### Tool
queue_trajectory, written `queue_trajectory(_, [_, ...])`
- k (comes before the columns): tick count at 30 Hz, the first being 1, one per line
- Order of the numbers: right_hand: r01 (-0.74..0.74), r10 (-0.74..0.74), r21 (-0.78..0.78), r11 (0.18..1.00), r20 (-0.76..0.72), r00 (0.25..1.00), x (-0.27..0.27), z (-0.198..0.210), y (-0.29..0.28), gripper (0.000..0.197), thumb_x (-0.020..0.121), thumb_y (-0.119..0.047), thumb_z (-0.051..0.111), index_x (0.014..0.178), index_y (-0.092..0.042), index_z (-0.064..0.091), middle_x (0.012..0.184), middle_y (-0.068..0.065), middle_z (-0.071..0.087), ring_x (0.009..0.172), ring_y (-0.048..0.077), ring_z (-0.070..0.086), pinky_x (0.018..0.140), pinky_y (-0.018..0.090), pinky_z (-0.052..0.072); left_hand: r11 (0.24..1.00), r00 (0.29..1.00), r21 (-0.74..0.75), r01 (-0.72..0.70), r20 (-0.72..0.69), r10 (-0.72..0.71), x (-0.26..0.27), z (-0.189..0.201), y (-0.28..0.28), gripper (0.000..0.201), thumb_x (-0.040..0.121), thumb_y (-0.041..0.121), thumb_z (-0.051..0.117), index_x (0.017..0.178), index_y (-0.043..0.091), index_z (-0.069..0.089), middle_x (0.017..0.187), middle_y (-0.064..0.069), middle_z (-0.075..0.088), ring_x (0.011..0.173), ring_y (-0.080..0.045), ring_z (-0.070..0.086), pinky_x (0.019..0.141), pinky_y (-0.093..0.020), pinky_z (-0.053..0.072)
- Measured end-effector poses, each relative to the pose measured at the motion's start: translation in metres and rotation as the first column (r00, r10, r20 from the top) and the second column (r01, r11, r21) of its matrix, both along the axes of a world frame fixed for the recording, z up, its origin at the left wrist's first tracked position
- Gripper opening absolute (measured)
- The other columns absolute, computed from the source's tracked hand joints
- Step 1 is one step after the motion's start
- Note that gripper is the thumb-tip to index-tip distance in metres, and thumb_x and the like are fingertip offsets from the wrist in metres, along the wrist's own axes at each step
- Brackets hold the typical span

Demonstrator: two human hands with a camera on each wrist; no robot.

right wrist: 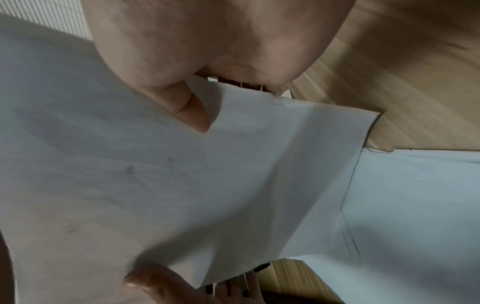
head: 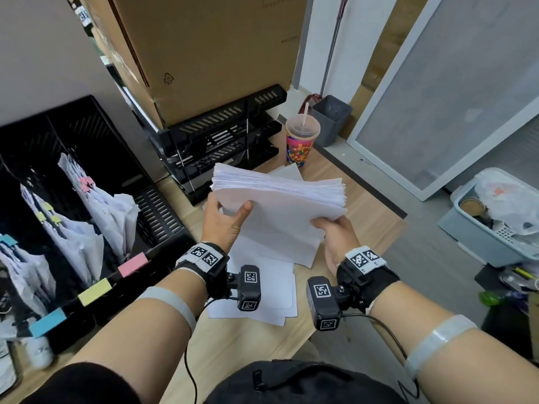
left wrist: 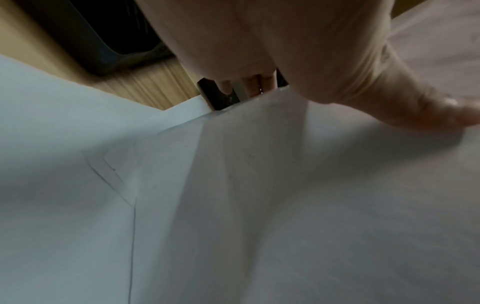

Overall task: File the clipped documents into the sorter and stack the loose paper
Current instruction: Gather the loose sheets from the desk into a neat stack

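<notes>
Your left hand (head: 224,220) and right hand (head: 335,233) each pinch the paper stack (head: 280,199) mid-frame; clipped documents (head: 87,205) already fill the sorter (head: 87,135) at left, loose sheets (head: 262,290) remain below.

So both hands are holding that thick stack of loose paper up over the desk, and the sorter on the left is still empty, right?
Not quite: the sorter already holds clipped documents, as the head view shows. The left hand and right hand do hold the paper stack above the desk.
</notes>
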State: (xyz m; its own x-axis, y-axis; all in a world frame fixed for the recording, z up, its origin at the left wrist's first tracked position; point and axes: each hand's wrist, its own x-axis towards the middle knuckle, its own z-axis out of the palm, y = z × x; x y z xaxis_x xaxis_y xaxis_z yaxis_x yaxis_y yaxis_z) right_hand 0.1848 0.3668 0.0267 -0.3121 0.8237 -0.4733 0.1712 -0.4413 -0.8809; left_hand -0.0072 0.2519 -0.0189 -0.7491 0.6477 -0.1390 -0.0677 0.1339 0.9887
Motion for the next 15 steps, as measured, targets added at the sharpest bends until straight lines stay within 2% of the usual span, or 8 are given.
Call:
queue_trajectory(2, [0.020,-0.020,-0.006,1.000,-0.014,1.000,0.000,0.001,0.000,0.024,0.081,0.000,0.061,0.099,-0.016,0.066,0.095,0.003,0.071,0.089,0.021,0.062,0.068,0.028,0.043,1.000,1.000,-0.012,0.001,-0.001,-0.001,0.000,0.002,0.001,0.061,0.072,0.050,0.083,0.116,0.019,0.053,0.099,0.006,0.063,0.090,-0.008,0.061,0.080,-0.019,0.045])
queue_trajectory(3, [0.025,-0.025,-0.013,1.000,-0.016,1.000,0.000,0.003,-0.002,0.023,0.082,0.002,0.060,0.093,-0.017,0.064,0.091,0.002,0.069,0.085,0.019,0.061,0.066,0.028,0.042,1.000,1.000,-0.020,0.008,0.011,-0.008,0.000,0.002,0.002,0.053,0.076,0.043,0.080,0.115,0.017,0.054,0.096,0.008,0.063,0.087,-0.006,0.061,0.081,-0.021,0.045])
queue_trajectory(5, [0.032,-0.033,-0.037,0.999,-0.031,0.999,0.000,0.004,-0.004,0.026,0.082,0.006,0.058,0.087,-0.019,0.061,0.084,0.001,0.068,0.079,0.020,0.061,0.063,0.029,0.043,0.999,0.999,-0.013,0.032,0.034,-0.031,0.003,0.002,0.004,0.044,0.080,0.037,0.079,0.114,0.019,0.056,0.099,0.010,0.067,0.089,-0.001,0.064,0.085,-0.024,0.049])
queue_trajectory(6, [0.034,-0.036,-0.052,0.998,-0.039,0.999,-0.001,0.005,-0.004,0.026,0.081,0.006,0.058,0.086,-0.019,0.061,0.083,0.001,0.068,0.078,0.021,0.062,0.064,0.030,0.045,0.999,0.998,-0.005,0.044,0.037,-0.044,0.005,0.003,0.006,0.051,0.078,0.042,0.081,0.116,0.017,0.057,0.103,0.009,0.069,0.093,-0.002,0.066,0.087,-0.024,0.050])
queue_trajectory(8, [0.042,-0.047,-0.067,0.997,-0.070,0.996,-0.003,0.008,-0.002,0.025,0.081,0.006,0.058,0.089,-0.016,0.063,0.083,0.003,0.069,0.078,0.024,0.064,0.063,0.032,0.047,0.999,0.999,0.024,0.046,0.028,-0.046,0.006,0.005,0.007,0.079,0.066,0.063,0.081,0.124,0.013,0.059,0.111,0.005,0.072,0.104,-0.008,0.069,0.091,-0.023,0.053])
queue_trajectory(10, [0.051,-0.056,-0.052,0.997,-0.104,0.993,-0.003,0.012,0.000,0.024,0.081,0.006,0.057,0.093,-0.014,0.063,0.084,0.003,0.070,0.075,0.022,0.065,0.061,0.028,0.047,0.998,0.999,0.046,0.033,0.024,-0.034,0.004,0.007,0.009,0.088,0.061,0.070,0.078,0.125,0.013,0.060,0.115,0.005,0.073,0.107,-0.009,0.069,0.090,-0.019,0.054])
queue_trajectory(13, [0.017,-0.018,-0.022,1.000,-0.052,0.998,0.002,0.008,-0.002,0.024,0.084,0.006,0.057,0.087,-0.017,0.062,0.083,0.000,0.069,0.077,0.018,0.065,0.065,0.028,0.048,0.996,0.996,-0.011,0.086,0.020,-0.085,0.001,0.006,0.007,0.075,0.066,0.057,0.083,0.124,0.015,0.062,0.115,0.002,0.074,0.108,-0.012,0.070,0.091,-0.024,0.054])
queue_trajectory(15, [-0.093,0.094,-0.008,0.996,0.099,0.991,0.005,0.001,-0.007,0.024,0.087,0.000,0.061,0.082,-0.023,0.059,0.088,-0.001,0.067,0.086,0.021,0.063,0.072,0.032,0.048,0.982,0.989,-0.123,0.146,0.004,-0.146,0.001,-0.003,0.002,0.062,0.071,0.046,0.086,0.122,0.019,0.064,0.114,0.004,0.075,0.108,-0.015,0.070,0.094,-0.033,0.055])
